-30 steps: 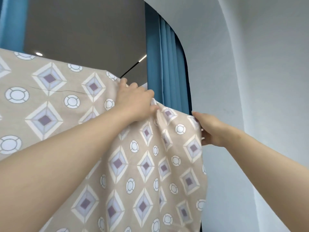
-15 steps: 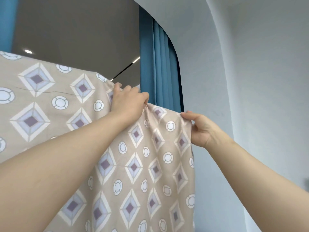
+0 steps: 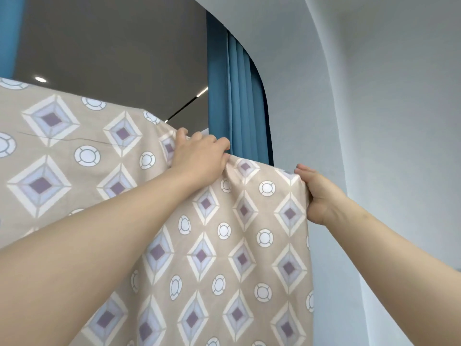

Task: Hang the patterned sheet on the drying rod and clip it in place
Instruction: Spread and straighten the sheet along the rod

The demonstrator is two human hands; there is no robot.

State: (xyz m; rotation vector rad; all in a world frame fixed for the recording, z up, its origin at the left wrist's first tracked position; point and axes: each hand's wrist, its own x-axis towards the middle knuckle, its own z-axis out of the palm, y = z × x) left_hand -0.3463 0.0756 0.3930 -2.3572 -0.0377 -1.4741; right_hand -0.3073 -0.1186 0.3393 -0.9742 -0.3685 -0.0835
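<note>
Sheet [image 3: 237, 245]: one, beige, printed with diamonds and rings. It hangs in front of the person at arm's reach overhead. Its top edge runs left to right as the long axis and slopes down toward the right. The cloth falls straight down from that edge and passes out of frame below. Whatever carries the top edge is hidden under the cloth.

Hands: two, both raised, forearms bare.
- Left hand [image 3: 199, 156]: on the top edge, knuckles up, fingers curled over the edge. It grips a bunched fold, and creases spread from that grip.
- Right hand [image 3: 316, 196]: at the sheet's upper right corner. It holds the side edge, with the fingers curled round behind the cloth.

The top edge between the two hands is drawn fairly taut.

Room:
- One blue pleated curtain [image 3: 237, 96] hangs behind the sheet, just above the left hand.
- One blue strip [image 3: 10, 33] stands at the far left edge.
- A pale wall [image 3: 374, 121] fills the right side.
- A grey ceiling [image 3: 112, 46] carries one round spot [image 3: 40, 79] and one line light [image 3: 202, 92].
</note>
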